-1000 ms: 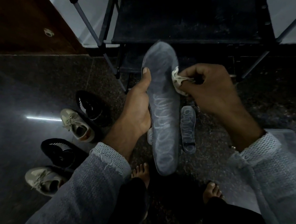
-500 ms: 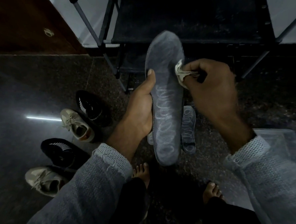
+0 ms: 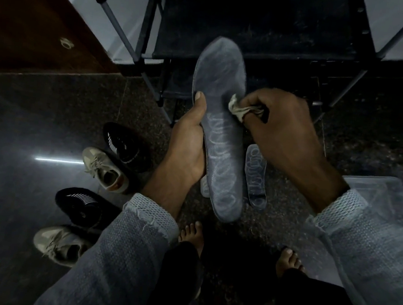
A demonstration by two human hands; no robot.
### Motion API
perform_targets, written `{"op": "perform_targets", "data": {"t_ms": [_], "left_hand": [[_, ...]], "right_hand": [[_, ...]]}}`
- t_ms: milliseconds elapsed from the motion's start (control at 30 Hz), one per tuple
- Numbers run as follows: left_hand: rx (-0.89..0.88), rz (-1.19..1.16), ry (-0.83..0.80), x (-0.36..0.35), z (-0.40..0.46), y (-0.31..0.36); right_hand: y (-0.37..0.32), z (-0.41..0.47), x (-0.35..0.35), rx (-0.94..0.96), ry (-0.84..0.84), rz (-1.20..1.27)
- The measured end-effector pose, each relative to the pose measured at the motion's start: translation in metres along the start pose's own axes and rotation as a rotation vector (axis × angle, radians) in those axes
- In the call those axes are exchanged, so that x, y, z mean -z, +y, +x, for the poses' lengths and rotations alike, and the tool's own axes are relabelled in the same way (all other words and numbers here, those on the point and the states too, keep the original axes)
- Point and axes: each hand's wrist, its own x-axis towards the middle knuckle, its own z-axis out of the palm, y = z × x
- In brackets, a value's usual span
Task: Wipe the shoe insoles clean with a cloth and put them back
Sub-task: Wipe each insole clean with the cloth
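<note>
A long grey insole (image 3: 219,119) with pale looping print is held up in front of me, toe end pointing away. My left hand (image 3: 187,148) grips its left edge, thumb lying along the rim. My right hand (image 3: 278,132) clutches a small crumpled pale cloth (image 3: 241,108) and presses it on the insole's right side near the middle. A second insole (image 3: 256,174) lies flat on the floor just right of the held one. A bit of another pale insole (image 3: 204,187) shows behind the held one's heel.
Two black shoes (image 3: 125,145) (image 3: 81,204) and two beige sneakers (image 3: 105,170) (image 3: 61,244) sit on the dark floor at left. A metal shoe rack (image 3: 257,22) stands ahead. A clear plastic sheet (image 3: 383,194) lies at right. My bare feet (image 3: 192,235) are below.
The insole has been lifted a little higher and farther from me. My right hand with the cloth has slid down and inward over its surface. My left hand's grip is unchanged.
</note>
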Motion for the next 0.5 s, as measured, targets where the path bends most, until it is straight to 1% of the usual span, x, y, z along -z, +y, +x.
{"op": "perform_targets", "data": {"t_ms": [133, 167, 333, 400, 500], "left_hand": [[0.024, -0.042, 0.012, 0.003, 0.001, 0.001], [0.025, -0.044, 0.014, 0.004, 0.001, 0.000], [0.006, 0.009, 0.012, 0.001, 0.001, -0.001], [0.006, 0.003, 0.009, 0.000, 0.001, -0.001], [0.023, -0.021, 0.003, 0.003, 0.002, 0.000]], "right_hand": [[-0.011, -0.005, -0.007, 0.076, -0.126, -0.009], [-0.012, -0.004, -0.008, 0.079, -0.123, -0.018], [0.001, -0.001, -0.001, 0.010, 0.003, -0.059], [-0.001, -0.003, 0.000, 0.008, -0.008, -0.030], [-0.012, -0.006, -0.004, 0.051, -0.094, -0.017]]}}
